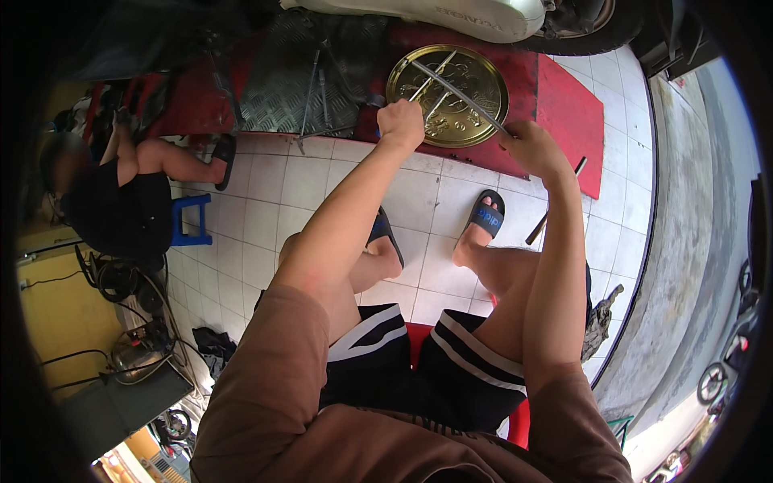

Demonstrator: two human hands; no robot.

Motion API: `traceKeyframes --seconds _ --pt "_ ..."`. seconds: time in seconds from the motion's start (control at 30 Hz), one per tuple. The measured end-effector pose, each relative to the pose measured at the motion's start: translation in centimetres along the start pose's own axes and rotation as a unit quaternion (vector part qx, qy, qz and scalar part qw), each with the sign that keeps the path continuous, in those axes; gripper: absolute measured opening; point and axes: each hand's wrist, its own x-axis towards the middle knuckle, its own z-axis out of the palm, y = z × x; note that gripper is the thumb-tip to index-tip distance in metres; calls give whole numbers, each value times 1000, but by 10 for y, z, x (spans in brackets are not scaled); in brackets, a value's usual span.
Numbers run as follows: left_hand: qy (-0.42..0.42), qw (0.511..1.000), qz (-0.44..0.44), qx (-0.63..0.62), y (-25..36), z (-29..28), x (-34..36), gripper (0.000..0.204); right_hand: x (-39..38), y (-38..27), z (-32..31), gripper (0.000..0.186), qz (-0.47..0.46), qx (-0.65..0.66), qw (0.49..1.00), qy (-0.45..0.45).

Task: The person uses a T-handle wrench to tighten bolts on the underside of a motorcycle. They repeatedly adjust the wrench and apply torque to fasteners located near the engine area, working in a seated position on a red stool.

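Observation:
My left hand [400, 125] is closed around a thin, pale metal rod [433, 74] that points up and away over a round gold-coloured tray [498, 113]. My right hand [538, 150] grips the near end of a longer grey metal rod [463, 98], which slants up to the left. The two rods cross above the tray's far left part. Another short metal piece [437, 105] shows in the tray close to my left hand; its kind is unclear. Embossed figures cover the tray, which rests on a red platform [523, 88].
A motorcycle [483, 18] stands beyond the tray. Long-handled tools [310, 92] lie on a dark tread plate [270, 88]. A dark tube [555, 201] lies on the tiles by my right forearm. At left, another person [121, 193] sits by a blue stool [192, 219].

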Motion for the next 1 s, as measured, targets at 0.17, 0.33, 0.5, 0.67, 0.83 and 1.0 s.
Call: traceKeyframes --seconds 0.17,0.33,0.5,0.67,0.83,1.0 --pt "37 999 36 -3 -9 6 3 13 2 -3 0 37 8 -5 1000 -15" --pt "18 994 103 -25 -24 4 -6 17 7 5 -1 42 23 22 999 -19" --pt "16 995 77 -55 -24 -1 -10 24 4 6 1 44 18 7 1000 -4" --pt "18 997 63 -41 -22 4 -3 29 4 1 3 44 22 -5 1000 -15" --pt "4 1000 13 -5 -13 2 8 25 3 1 -2 43 25 -2 999 -19" --pt "-35 999 -12 -20 -13 6 19 24 1 -4 -2 42 12 -14 1000 -11"
